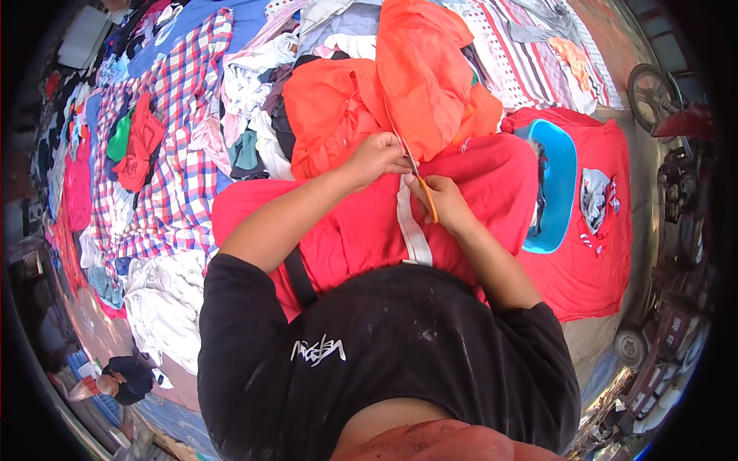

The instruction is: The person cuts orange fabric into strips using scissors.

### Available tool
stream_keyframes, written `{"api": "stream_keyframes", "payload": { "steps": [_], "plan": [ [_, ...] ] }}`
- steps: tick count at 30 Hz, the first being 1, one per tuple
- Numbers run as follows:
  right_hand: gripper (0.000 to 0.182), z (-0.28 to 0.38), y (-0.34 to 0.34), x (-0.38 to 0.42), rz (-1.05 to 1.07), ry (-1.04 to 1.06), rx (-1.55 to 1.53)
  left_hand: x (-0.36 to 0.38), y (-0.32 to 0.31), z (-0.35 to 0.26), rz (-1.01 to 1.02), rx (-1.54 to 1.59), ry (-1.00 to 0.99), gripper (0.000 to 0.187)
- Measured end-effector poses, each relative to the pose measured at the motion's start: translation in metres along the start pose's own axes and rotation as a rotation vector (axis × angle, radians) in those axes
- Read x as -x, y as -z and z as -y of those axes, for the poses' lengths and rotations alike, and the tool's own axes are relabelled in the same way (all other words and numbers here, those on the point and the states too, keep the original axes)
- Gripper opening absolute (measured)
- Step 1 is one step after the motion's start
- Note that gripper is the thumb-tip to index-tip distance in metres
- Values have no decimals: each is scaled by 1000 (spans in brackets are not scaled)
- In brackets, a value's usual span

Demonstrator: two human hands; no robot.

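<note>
My right hand (446, 203) is closed around the orange handles of a pair of scissors (430, 201). The scissors' blades point up and away, at the near edge of a bright orange garment (423, 84). Just left of the blades, my left hand (379, 159) pinches the edge of that garment; exactly what lies between its fingertips is partly hidden. The orange cloth is bunched over the red fabric (492, 184) across my lap. A white strap (412, 227) runs down this red fabric, below my hands.
At the right, a blue plastic tub (560, 184) stands on a red cloth (596, 284), beside a small grey cloth piece (593, 198). Checked fabric (181, 84) and piled clothes spread to the left. Another person (127, 380) is at lower left. Wheeled vehicles line the right edge.
</note>
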State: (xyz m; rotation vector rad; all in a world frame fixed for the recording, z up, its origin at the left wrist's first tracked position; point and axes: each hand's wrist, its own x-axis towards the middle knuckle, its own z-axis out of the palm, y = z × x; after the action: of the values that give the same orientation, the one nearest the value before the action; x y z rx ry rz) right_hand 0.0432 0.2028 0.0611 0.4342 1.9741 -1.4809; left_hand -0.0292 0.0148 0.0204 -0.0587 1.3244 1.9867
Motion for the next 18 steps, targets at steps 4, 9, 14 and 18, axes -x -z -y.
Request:
{"api": "stream_keyframes", "payload": {
  "steps": [4, 9, 14, 18],
  "plan": [
    [60, -2, 1, -15, -13, 36, 53, 4, -4, -3, -10, 3, -21, 19],
    [54, 0, 3, -18, 14, 22, 33, -1, 5, 4, 13, 17, -16, 19],
    [50, -5, 2, -18, -5, 86, 78, -2, 10, 8, 16, 90, 27, 19],
    [47, -8, 3, -18, 10, 101, 36, 1, 8, 4, 7, 113, 46, 19]
  ]
}}
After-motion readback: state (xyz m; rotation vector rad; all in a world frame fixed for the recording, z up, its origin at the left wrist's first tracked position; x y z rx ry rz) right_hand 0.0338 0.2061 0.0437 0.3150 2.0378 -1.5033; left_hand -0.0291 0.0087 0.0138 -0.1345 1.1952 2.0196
